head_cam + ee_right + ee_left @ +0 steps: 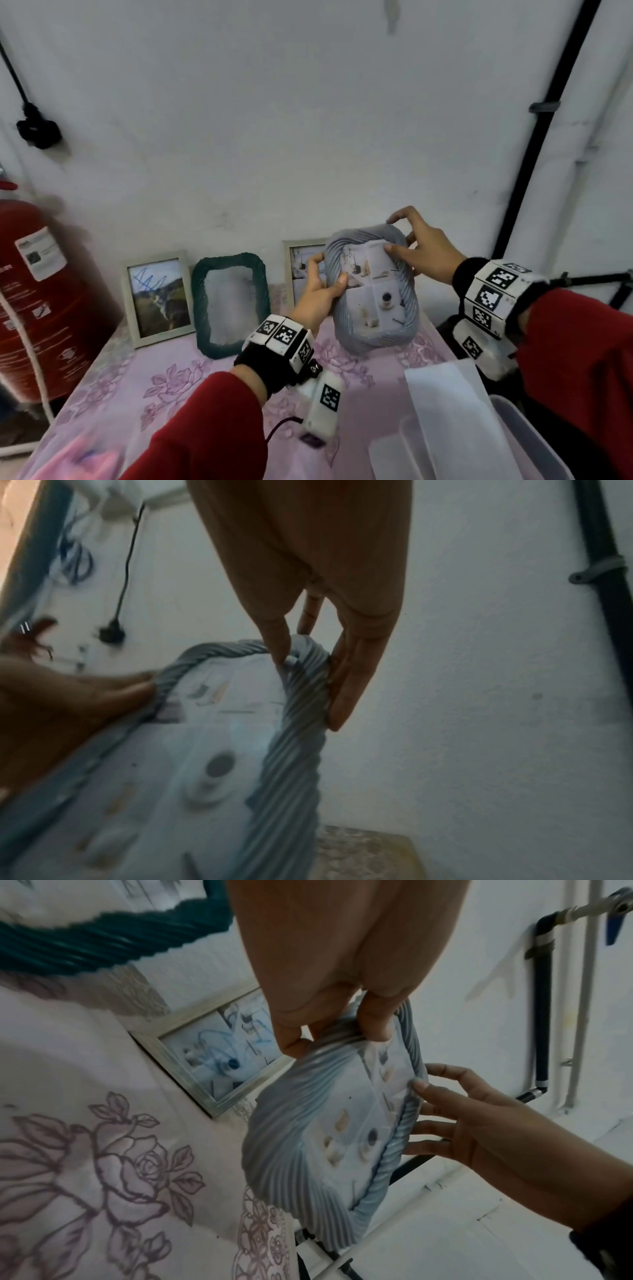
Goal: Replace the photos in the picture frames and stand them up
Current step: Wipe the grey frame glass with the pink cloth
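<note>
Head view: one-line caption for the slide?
Left hand and right hand hold the grey-blue ribbed frame above the floral tablecloth; three frames stand behind.

The person wears a red top with long sleeves point(205, 428). On each wrist sits a black band point(263, 368) with white blocks point(284, 334) on it, and each block has a black and white square pattern. A small white box point(323, 407) with the same kind of pattern hangs under the left wrist, and a thin dark cable point(279, 426) comes out of it.
</note>
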Available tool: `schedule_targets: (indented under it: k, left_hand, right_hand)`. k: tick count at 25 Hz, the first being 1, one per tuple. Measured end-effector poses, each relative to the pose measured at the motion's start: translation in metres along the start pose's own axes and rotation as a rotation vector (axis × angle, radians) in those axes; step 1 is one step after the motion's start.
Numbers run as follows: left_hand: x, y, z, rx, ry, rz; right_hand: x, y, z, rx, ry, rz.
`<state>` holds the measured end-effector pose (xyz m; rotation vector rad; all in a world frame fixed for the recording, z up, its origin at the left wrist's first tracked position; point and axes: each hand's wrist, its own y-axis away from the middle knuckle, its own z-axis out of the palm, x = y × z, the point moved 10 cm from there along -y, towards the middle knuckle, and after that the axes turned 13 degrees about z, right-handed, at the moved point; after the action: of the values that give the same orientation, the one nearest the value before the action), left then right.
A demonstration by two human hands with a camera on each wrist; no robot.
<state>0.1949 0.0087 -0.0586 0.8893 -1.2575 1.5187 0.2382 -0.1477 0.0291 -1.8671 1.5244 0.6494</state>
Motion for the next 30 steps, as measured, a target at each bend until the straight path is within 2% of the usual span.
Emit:
schedule_targets:
  k: [5,13,30]
  left_hand:
    - [-0.047,-0.036,0.006,-0.023,-0.012,-0.050]
    - [-0.091,-0.059,0.014,-0.090,-0.008,-0.079]
    - [-0.109,-0.050,0.021,-0.148,0.045,-0.087]
  right_hand:
    - [0.038,-0.047,0.011,-0.084,0.085,0.083]
    - [0.087,-0.076,0.025,-0.145,0.088,0.154]
    - [0.091,-0.063,0.021,-0.113,0.166,0.104]
